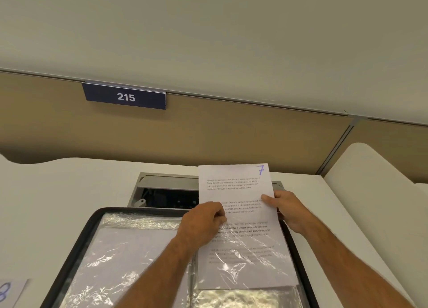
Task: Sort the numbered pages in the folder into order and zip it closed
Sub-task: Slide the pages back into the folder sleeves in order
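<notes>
An open black zip folder (pixel 76 240) lies flat on the white desk, with clear plastic sleeves on both halves. A printed page marked 7 (pixel 240 187) in blue ink stands half inside the right-hand sleeve (pixel 245 261), its top sticking out over the folder's far edge. My left hand (pixel 203 224) pinches the sleeve's opening at the page's left edge. My right hand (pixel 287 210) grips the page's right edge, thumb on its front. A white sheet (pixel 129 256) sits in the left sleeve. At the lower left corner lies a loose page marked 8 (pixel 9 291).
Behind the folder an open grey cable hatch (pixel 162 191) is sunk in the desk. A tan partition (pixel 231 131) with a dark plate reading 215 (pixel 125 96) closes off the back. A second white desk (pixel 370 168) adjoins at the right.
</notes>
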Available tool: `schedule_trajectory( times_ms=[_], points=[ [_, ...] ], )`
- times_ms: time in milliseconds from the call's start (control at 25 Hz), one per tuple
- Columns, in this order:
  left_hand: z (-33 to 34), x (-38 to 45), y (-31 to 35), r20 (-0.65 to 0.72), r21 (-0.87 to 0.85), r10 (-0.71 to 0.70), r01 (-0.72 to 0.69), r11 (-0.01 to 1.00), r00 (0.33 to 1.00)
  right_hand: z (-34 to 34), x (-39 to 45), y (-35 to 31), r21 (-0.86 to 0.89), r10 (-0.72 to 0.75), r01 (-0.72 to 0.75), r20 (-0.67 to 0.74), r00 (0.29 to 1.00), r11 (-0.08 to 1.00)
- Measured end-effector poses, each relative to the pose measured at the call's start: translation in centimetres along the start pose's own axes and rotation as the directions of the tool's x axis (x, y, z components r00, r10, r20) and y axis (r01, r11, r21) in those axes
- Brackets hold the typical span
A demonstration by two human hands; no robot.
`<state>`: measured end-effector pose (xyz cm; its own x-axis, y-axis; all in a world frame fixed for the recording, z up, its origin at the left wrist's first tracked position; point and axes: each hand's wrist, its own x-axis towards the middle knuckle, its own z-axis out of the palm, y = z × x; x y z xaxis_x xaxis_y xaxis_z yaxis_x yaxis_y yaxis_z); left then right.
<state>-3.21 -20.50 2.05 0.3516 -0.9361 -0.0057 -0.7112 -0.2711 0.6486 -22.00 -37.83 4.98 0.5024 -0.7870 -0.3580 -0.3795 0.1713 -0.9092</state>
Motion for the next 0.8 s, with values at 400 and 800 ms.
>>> schedule_trajectory(
  times_ms=[400,800],
  points=[
    [0.2,-0.2,0.2,-0.036,0.02,-0.008,0.009,1.0,0.999,-0.4,-0.5,-0.2,-0.059,0.059,-0.056,0.054,0.997,0.997],
    [0.3,-0.2,0.2,-0.025,0.034,-0.017,0.018,0.999,1.0,-0.5,-0.3,-1.1,-0.409,-0.042,0.08,0.102,0.994,0.909]
  ],
)
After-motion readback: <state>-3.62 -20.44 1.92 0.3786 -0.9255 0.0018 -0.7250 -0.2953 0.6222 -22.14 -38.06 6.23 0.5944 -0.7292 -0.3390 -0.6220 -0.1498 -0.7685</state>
